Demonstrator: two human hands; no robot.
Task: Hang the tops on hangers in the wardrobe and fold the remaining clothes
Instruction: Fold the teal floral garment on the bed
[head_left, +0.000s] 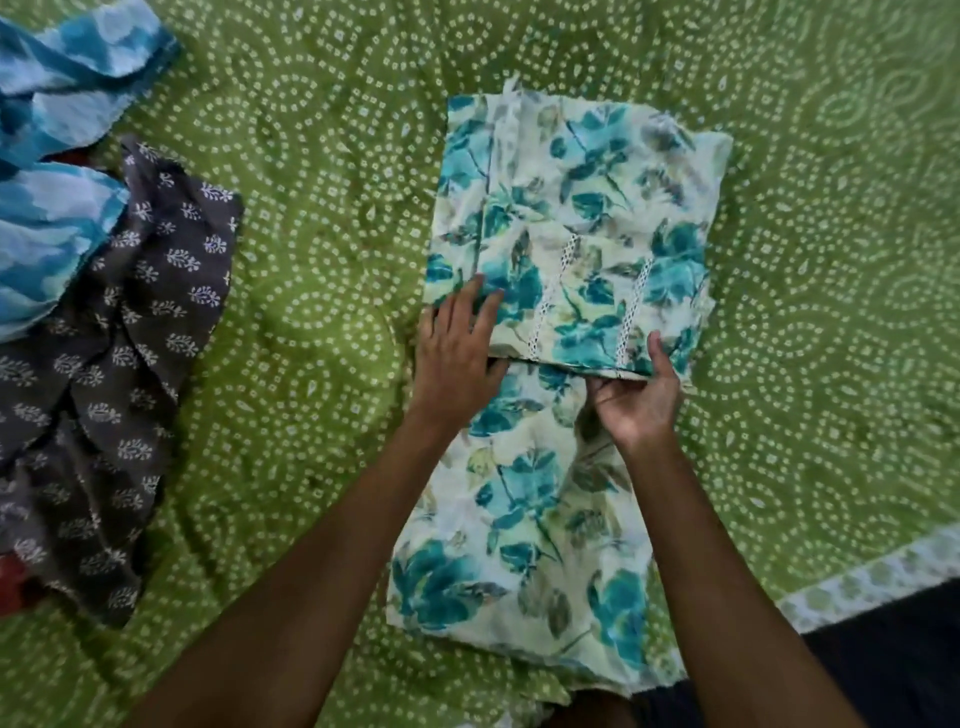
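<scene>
A cream garment with teal flowers and lace strips (571, 218) lies lengthwise on the green bed sheet (322, 260), its far part doubled over itself. My left hand (457, 348) rests flat on the near left corner of that folded layer, fingers straight. My right hand (636, 397) pinches the folded layer's near edge, thumb on top and fingers tucked under. The garment's lower half runs toward me between my forearms.
A grey garment with small white motifs (119, 364) lies crumpled at the left, partly under a blue and white cloth (52, 156) at the far left. The sheet's white border (872, 577) and a dark area beyond the bed edge show at the near right.
</scene>
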